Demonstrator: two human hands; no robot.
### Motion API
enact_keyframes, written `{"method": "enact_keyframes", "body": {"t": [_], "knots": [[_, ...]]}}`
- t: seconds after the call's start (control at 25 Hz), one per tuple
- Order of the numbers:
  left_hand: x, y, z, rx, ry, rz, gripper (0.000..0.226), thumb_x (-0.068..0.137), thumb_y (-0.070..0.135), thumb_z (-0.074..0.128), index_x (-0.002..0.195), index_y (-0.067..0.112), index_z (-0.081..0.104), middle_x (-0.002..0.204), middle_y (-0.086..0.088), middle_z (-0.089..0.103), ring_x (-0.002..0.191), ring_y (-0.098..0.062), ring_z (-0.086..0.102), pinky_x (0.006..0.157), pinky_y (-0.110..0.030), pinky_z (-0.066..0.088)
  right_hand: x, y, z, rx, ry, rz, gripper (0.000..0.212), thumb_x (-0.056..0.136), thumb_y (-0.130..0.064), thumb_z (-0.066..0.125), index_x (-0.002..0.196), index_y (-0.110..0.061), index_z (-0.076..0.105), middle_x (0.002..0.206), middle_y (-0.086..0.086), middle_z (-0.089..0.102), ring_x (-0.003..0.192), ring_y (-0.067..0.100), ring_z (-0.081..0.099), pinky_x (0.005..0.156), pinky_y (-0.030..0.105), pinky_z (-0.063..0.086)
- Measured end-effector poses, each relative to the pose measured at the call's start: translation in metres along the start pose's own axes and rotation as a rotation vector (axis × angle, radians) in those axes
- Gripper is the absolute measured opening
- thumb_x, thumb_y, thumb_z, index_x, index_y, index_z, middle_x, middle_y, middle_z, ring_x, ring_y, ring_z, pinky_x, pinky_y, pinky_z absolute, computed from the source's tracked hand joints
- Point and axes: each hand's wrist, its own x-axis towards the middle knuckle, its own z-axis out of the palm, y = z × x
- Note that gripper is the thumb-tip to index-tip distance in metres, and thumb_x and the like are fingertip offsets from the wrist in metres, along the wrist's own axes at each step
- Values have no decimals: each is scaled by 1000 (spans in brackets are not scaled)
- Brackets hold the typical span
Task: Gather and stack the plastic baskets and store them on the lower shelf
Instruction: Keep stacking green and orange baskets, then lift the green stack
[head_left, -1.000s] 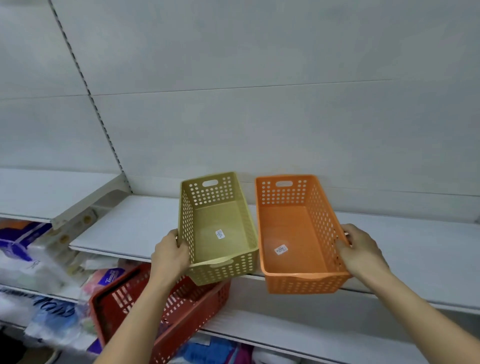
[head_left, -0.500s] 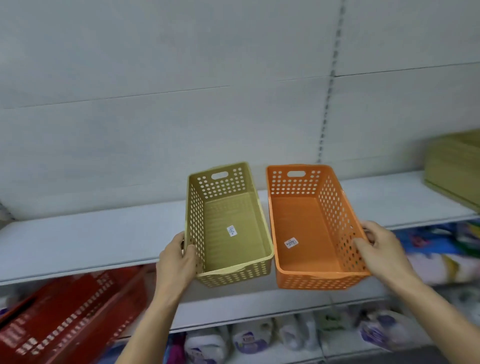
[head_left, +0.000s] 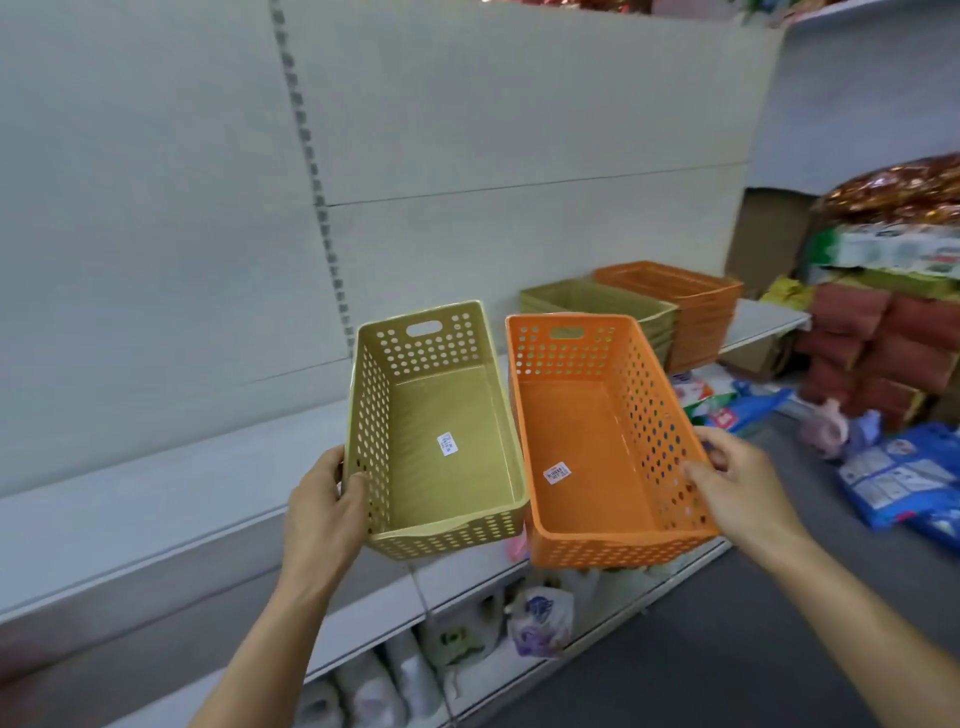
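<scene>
Left hand (head_left: 324, 512) grips olive basket (head_left: 434, 434) by its left wall, thumb inside. Right hand (head_left: 737, 486) grips orange basket (head_left: 597, 441) by its right wall. Baskets side by side.

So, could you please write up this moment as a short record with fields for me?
left hand: left hand grips the left wall of the green basket
right hand: right hand grips the right wall of the orange basket
baskets: side by side, upright, empty but for a sticker in each
stacks: green stack and orange stack stand on the shelf to the right
below: bagged goods on the lower shelves
</scene>
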Motion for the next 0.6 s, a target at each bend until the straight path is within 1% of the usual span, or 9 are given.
{"method": "enact_keyframes", "body": {"t": [0.04, 0.08, 0.2, 0.28, 0.32, 0.4, 0.48, 0.52, 0.6], "knots": [[3, 16, 17, -5, -6, 13, 23, 89, 10, 50, 100, 25, 64, 91, 5, 70, 90, -27, 65, 83, -48, 53, 6, 6, -18, 10, 46, 3, 39, 85, 7, 54, 95, -29, 64, 73, -14, 74, 57, 1, 66, 58, 23, 55], [7, 32, 35, -11, -9, 29, 22, 90, 9, 50, 98, 23, 64, 90, 4, 70, 90, -28, 64, 83, -48, 52, 13, 13, -36, 25, 95, 4, 39, 85, 9, 54, 94, -27, 64, 74, -9, 75, 56, -2, 65, 54, 16, 52], [34, 82, 86, -14, -6, 114, 18, 87, 9, 48, 94, 16, 64, 89, -5, 70, 89, -33, 63, 82, -49, 51, 43, 26, -80, 67, 202, 18, 33, 86, 13, 51, 98, -17, 62, 81, -2, 69, 53, -6, 63, 49, 9, 48], [60, 117, 120, -7, 19, 170, 20, 86, 9, 47, 95, 12, 65, 92, -12, 72, 89, -36, 64, 79, -46, 51, 73, 30, -102, 65, 247, 2, 32, 86, 12, 51, 103, -13, 61, 81, -2, 67, 53, -2, 64, 50, 14, 51], [74, 134, 137, -5, 39, 187, 21, 86, 9, 46, 96, 10, 65, 95, -14, 72, 91, -37, 64, 78, -46, 51, 89, 32, -113, 69, 253, -7, 32, 87, 12, 51, 106, -12, 61, 80, 0, 66, 56, 4, 64, 52, 20, 53], [102, 165, 173, -3, 92, 191, 25, 87, 8, 43, 100, 9, 64, 100, -17, 71, 94, -39, 64, 80, -45, 51, 128, 41, -133, 66, 262, -39, 32, 87, 10, 52, 110, -10, 62, 84, 7, 67, 67, 17, 64, 63, 34, 55], [124, 190, 206, -9, 137, 178, 25, 88, 8, 42, 102, 7, 63, 101, -17, 70, 95, -39, 63, 79, -42, 48, 168, 47, -151, 54, 274, -66, 33, 86, 8, 55, 107, -16, 64, 89, 10, 69, 72, 24, 66, 72, 44, 56], [133, 201, 222, -23, 153, 164, 25, 88, 8, 41, 102, 7, 62, 100, -16, 69, 95, -39, 62, 78, -41, 46, 188, 49, -160, 59, 278, -72, 33, 85, 7, 56, 104, -19, 64, 89, 9, 70, 71, 23, 67, 71, 44, 58], [147, 222, 255, -49, 184, 113, 26, 89, 8, 40, 104, 7, 60, 98, -13, 66, 92, -36, 60, 75, -38, 41, 229, 53, -181, 68, 276, -88, 33, 85, 8, 56, 100, -22, 63, 85, 4, 69, 62, 10, 67, 61, 30, 57]]}}
